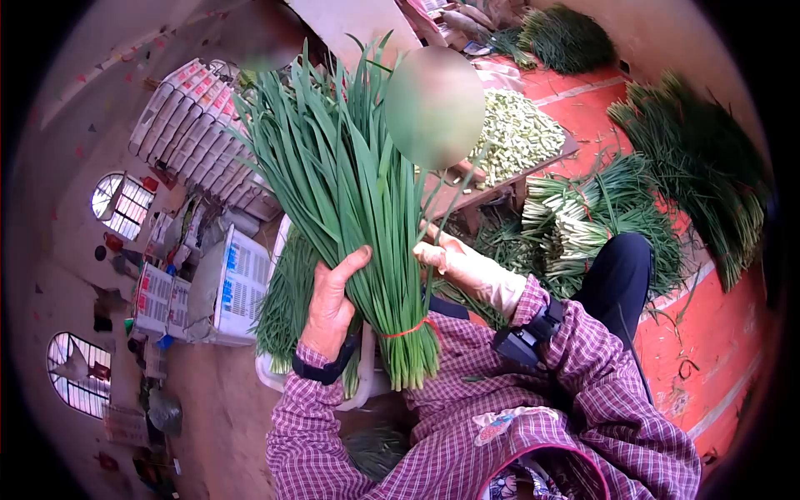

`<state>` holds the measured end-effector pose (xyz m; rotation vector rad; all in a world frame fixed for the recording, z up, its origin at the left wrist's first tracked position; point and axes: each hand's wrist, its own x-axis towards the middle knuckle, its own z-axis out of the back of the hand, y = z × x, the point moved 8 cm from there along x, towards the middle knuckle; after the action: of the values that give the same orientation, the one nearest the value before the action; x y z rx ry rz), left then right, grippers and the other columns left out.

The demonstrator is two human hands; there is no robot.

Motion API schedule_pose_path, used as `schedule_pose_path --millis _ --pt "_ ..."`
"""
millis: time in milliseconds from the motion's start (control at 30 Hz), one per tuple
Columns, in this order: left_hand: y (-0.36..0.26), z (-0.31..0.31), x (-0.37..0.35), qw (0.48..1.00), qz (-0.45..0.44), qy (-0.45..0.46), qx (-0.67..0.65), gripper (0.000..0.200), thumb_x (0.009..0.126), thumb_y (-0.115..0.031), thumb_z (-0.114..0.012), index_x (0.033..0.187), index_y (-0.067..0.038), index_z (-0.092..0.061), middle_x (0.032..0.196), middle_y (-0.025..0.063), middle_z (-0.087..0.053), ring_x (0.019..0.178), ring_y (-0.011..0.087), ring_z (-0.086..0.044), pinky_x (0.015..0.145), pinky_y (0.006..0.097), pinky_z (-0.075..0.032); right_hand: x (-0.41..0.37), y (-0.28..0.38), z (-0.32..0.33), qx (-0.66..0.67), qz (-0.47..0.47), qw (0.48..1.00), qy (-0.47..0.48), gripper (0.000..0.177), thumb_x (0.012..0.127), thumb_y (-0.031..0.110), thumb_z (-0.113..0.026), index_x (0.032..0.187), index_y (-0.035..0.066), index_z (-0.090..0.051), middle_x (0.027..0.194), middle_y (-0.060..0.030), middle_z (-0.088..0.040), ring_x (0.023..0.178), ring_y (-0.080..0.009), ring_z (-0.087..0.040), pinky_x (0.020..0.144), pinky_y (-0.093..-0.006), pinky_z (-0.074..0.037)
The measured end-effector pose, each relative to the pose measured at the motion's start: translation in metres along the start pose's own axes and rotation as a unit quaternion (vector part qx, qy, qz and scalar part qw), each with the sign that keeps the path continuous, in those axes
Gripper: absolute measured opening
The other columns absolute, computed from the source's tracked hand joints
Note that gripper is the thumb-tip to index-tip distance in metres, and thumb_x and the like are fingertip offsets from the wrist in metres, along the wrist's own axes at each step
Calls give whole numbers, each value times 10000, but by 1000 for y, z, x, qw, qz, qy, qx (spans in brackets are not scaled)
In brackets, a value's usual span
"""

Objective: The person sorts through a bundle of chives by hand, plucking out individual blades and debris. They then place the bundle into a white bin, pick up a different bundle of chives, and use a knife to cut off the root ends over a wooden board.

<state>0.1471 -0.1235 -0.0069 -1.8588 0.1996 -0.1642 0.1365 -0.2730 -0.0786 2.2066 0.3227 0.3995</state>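
Observation:
A large bunch of long green leafy stalks stands upright before my chest, with a red band around its lower stems. My left hand grips the bunch from the left side, thumb across the leaves. On the right side of the bunch is my right hand, in a pale covering; its fingers are partly hidden behind the leaves, so their hold cannot be made out. Below my left hand, more green stalks lie in a white crate.
Chopped pale pieces lie on a low board at the upper right. Tied bunches and a big green heap rest on the red floor covering. White boxes stand at the left.

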Motion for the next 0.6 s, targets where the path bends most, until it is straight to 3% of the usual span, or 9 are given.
schedule_pose_path --millis 33,67,133,167,233,267,433,500,600 --pt "-12 -9 -8 997 -33 2 77 498 796 -53 -725 1256 -2 -539 1153 85 -639 1046 201 -628 949 346 -498 5 24 -16 1 37 999 4 815 813 339 -757 1411 -18 -333 1244 -97 -555 1117 -135 -522 918 -306 -445" --pt "-15 -13 -13 996 -10 13 92 526 786 -44 -735 1265 6 -526 1165 92 -630 1039 194 -629 942 340 -497 12 33 -30 6 37 999 0 815 813 339 -757 1411 -18 -333 1244 -97 -555 1117 -135 -522 918 -306 -445" --pt "-22 -7 -21 994 -3 9 112 523 792 -51 -732 1267 9 -521 1170 93 -628 1029 197 -632 934 336 -502 22 47 -42 56 72 993 -69 640 796 310 -772 1272 -15 -494 1061 -52 -629 947 -92 -587 806 -266 -488" --pt "-26 -2 -26 992 -2 4 128 521 798 -58 -729 1268 12 -517 1174 94 -625 1019 200 -636 926 333 -507 25 39 -42 61 71 993 -70 640 796 310 -772 1272 -15 -494 1061 -52 -629 947 -92 -587 806 -266 -488" --pt "-29 16 -38 993 16 -16 114 502 815 -75 -717 1267 16 -516 1174 98 -624 1017 205 -635 915 336 -518 31 6 -33 107 35 989 -92 469 792 240 -775 1143 -13 -592 955 -44 -667 794 -94 -617 698 -244 -503" --pt "-26 34 -43 995 22 -47 84 489 827 -79 -706 1268 15 -516 1179 100 -623 1021 213 -635 916 342 -522 25 -9 -30 173 28 979 -105 333 791 173 -775 1043 -1 -642 930 -50 -687 774 -129 -651 730 -274 -537" --pt "23 106 -81 985 74 -158 5 446 866 -76 -674 1280 -11 -521 1192 91 -626 1047 214 -633 942 367 -520 -27 -73 -13 241 -32 960 -138 419 801 131 -765 1149 -17 -585 992 -77 -685 887 -198 -686 849 -364 -569" --pt "43 108 -97 983 73 -170 10 399 910 -132 -654 1272 -20 -527 1199 84 -633 1062 219 -635 932 378 -536 -43 -106 -5 283 -94 942 -157 453 794 108 -767 1176 -23 -561 1023 -95 -677 899 -216 -683 841 -378 -572" --pt "74 105 -114 976 98 -195 -16 417 911 -138 -656 1289 -36 -513 1215 88 -622 1071 230 -627 937 398 -530 -62 -117 11 282 -104 934 -193 459 792 111 -766 1179 -19 -556 1056 -117 -667 936 -246 -674 873 -428 -557"
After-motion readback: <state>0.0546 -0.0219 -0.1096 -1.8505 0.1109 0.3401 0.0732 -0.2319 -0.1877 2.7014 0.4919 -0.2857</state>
